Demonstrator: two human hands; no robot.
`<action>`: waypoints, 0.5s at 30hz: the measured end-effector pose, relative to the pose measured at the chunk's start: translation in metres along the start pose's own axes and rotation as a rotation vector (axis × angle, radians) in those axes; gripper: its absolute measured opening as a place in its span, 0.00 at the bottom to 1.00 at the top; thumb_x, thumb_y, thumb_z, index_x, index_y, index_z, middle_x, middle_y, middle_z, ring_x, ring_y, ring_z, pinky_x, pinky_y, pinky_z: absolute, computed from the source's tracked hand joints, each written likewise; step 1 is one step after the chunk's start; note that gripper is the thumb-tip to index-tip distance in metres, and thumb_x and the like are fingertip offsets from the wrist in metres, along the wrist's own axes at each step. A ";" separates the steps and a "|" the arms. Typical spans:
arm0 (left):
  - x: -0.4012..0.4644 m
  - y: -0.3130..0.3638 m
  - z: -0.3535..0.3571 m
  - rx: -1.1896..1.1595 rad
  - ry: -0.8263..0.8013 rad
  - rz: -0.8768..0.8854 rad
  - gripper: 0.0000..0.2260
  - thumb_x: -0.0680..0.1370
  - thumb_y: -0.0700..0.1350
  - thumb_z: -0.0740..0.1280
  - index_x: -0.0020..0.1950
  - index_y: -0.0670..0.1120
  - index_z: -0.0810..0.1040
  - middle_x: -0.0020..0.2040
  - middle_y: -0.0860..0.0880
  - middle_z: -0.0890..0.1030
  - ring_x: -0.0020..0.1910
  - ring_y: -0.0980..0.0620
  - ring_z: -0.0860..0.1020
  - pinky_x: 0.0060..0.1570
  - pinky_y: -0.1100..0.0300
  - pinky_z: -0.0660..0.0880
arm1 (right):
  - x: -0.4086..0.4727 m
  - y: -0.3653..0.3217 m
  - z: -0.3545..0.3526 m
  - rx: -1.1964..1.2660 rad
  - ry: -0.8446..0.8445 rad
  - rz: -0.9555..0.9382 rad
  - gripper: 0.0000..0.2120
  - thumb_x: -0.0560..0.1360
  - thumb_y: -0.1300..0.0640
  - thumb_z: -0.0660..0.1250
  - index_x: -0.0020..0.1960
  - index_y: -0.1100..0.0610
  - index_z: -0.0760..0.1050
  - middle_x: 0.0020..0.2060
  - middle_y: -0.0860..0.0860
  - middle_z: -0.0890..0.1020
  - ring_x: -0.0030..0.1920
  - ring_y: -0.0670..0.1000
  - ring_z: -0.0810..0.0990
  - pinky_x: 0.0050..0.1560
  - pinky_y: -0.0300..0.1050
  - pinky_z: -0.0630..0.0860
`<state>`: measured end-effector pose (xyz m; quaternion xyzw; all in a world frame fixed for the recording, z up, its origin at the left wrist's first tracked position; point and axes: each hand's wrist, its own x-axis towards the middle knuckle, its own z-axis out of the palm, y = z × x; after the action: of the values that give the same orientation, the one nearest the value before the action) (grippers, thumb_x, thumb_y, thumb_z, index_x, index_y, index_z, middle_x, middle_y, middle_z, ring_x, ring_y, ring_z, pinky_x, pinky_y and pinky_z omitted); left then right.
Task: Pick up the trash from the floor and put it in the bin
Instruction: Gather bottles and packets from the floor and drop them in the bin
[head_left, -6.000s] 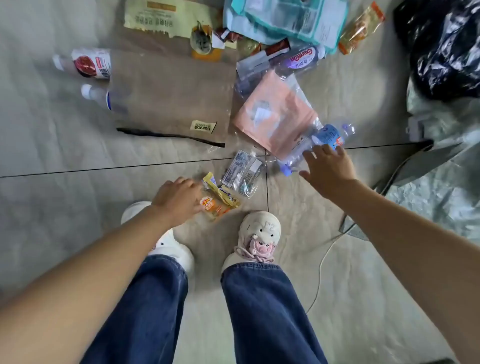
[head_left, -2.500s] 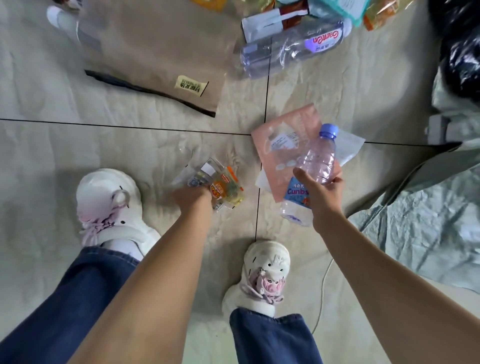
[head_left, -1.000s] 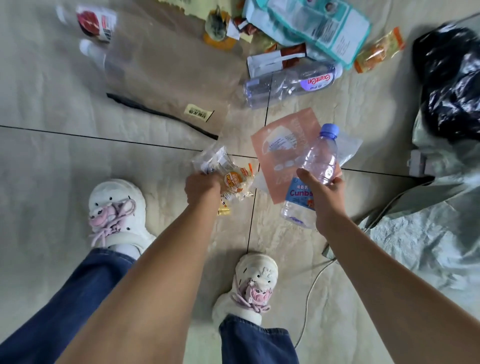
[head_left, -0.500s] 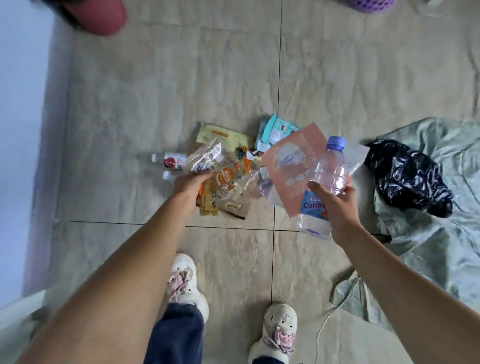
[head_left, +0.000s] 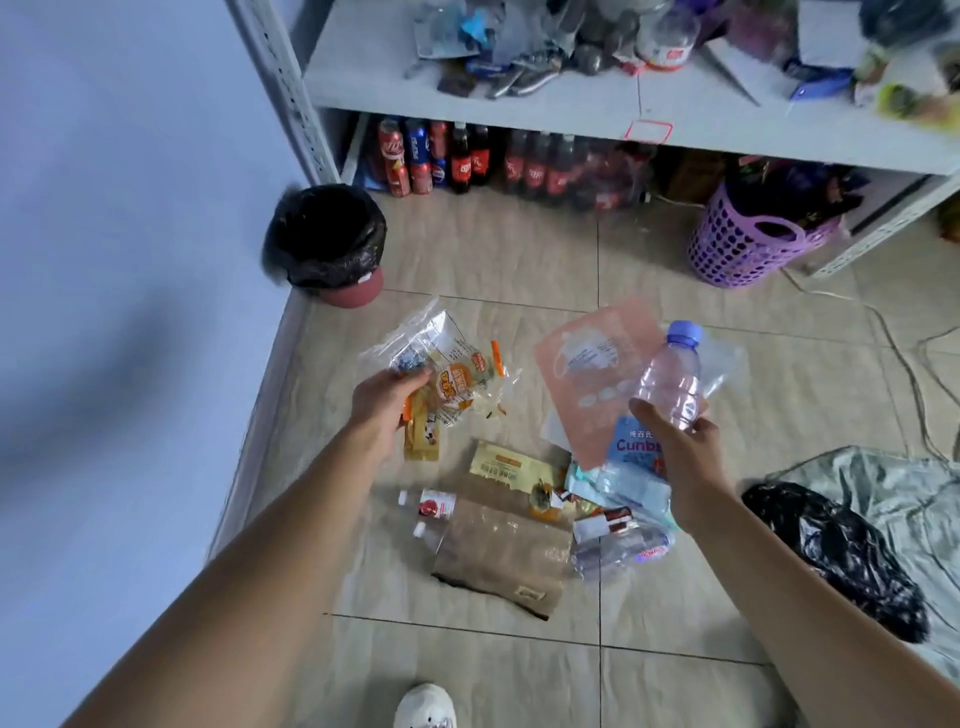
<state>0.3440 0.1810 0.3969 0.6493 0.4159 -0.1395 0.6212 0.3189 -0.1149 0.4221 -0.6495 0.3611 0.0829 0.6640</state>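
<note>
Left hand (head_left: 383, 402) is clenched around a bunch of clear and orange snack wrappers (head_left: 452, 374). Right hand (head_left: 680, 441) grips a clear plastic water bottle (head_left: 662, 397) together with a pink pouch (head_left: 592, 374). Both loads are held in the air, short of the black-lined bin (head_left: 327, 241) by the wall. More trash, including a brown paper bag (head_left: 506, 553), lies on the floor (head_left: 467, 670) nearer the person than the bin.

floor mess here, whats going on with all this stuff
A person is clearing trash off the tiled floor. The left hand grips a bunch of snack wrappers, and the right hand holds a clear plastic bottle together with a pink pouch. Both hands are raised, and nothing from them has gone in yet. The bin, lined with a black bag, stands ahead by the wall. A brown paper bag and more bottles and wrappers lie on the floor below the hands.
</note>
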 end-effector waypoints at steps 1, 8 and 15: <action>0.003 0.012 -0.005 -0.002 0.001 0.015 0.16 0.71 0.49 0.74 0.52 0.39 0.79 0.52 0.39 0.84 0.50 0.40 0.83 0.56 0.47 0.79 | 0.001 -0.007 0.011 0.004 -0.023 -0.010 0.29 0.69 0.58 0.76 0.65 0.66 0.70 0.56 0.67 0.80 0.51 0.64 0.83 0.42 0.48 0.81; 0.038 0.069 -0.034 -0.107 0.089 -0.024 0.20 0.70 0.50 0.75 0.56 0.39 0.78 0.51 0.41 0.84 0.46 0.44 0.82 0.57 0.47 0.78 | 0.018 -0.045 0.079 -0.009 -0.083 -0.001 0.29 0.68 0.58 0.76 0.64 0.65 0.70 0.53 0.64 0.82 0.49 0.63 0.84 0.36 0.46 0.81; 0.089 0.120 -0.071 -0.218 0.228 -0.117 0.11 0.69 0.49 0.76 0.38 0.46 0.76 0.48 0.43 0.83 0.44 0.46 0.81 0.57 0.48 0.78 | 0.046 -0.079 0.173 -0.043 -0.189 0.022 0.29 0.68 0.58 0.77 0.64 0.64 0.69 0.54 0.65 0.81 0.47 0.61 0.85 0.42 0.51 0.83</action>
<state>0.4609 0.2933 0.4310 0.5644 0.5336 -0.0549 0.6275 0.4619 0.0170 0.4407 -0.6488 0.3023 0.1587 0.6801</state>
